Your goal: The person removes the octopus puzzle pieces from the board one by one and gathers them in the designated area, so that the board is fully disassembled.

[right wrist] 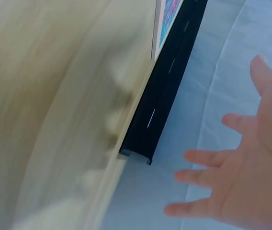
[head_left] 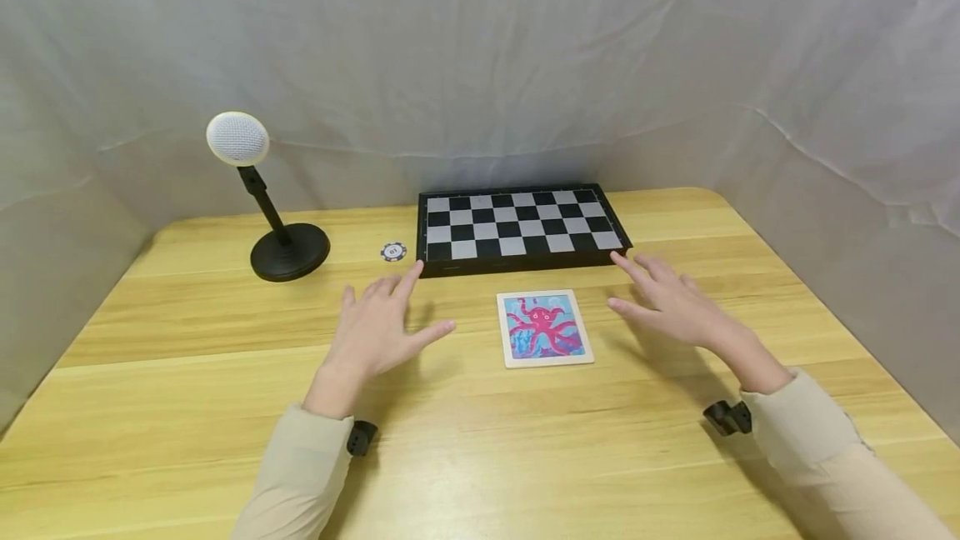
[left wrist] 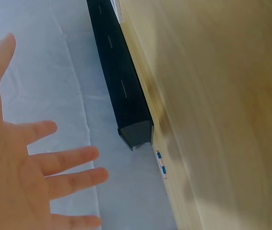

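Checkerboard point(head_left: 522, 225) is cropped in both wrist views.

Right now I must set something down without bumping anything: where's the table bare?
A wide bare patch of table lies in front of the microphone stand, left of the left hand. Another: between the sleeves, before the octopus tile. A smaller one: right of the checkered board, beyond the right hand. Crowded: around the chip, between stand and board; around the tile.
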Demonstrator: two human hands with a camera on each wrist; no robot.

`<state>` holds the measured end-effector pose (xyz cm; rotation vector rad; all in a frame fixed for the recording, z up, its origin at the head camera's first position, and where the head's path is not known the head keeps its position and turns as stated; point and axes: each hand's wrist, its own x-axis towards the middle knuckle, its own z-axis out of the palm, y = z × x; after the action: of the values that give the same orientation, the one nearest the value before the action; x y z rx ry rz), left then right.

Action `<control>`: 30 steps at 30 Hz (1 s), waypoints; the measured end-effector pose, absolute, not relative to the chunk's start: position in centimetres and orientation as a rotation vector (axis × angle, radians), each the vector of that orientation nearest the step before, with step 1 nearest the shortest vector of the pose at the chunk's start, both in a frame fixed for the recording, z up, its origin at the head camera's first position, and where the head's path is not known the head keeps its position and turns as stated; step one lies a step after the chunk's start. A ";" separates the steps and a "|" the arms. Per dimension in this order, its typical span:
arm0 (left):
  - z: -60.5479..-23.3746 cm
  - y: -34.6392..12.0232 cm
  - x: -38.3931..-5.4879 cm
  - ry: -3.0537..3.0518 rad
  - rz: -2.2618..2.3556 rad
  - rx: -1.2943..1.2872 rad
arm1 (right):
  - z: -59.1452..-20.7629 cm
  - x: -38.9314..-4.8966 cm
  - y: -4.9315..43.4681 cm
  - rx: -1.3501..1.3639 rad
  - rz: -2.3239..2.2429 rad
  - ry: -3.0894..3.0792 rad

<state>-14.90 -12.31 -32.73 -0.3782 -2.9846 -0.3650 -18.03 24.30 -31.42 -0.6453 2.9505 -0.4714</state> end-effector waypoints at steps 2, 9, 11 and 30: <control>-32.7 -12.3 -15.0 -2.977 -0.382 -0.393 | -31.5 -18.1 24.1 -0.663 -0.528 2.922; -32.7 -12.4 -15.1 -2.953 -0.472 -0.468 | -32.1 -18.6 23.3 -0.770 -0.702 2.817; -32.8 -12.5 -15.1 -2.948 -0.530 -0.495 | -32.4 -18.9 23.1 -0.809 -0.724 2.798; -33.0 -12.6 -15.7 -2.890 -0.807 -0.511 | -34.7 -21.3 20.8 -0.835 -0.856 2.585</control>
<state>-15.71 -12.64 -32.98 -0.5106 -2.8898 -0.8070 -21.32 20.78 -34.69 -0.8347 2.5847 -0.8565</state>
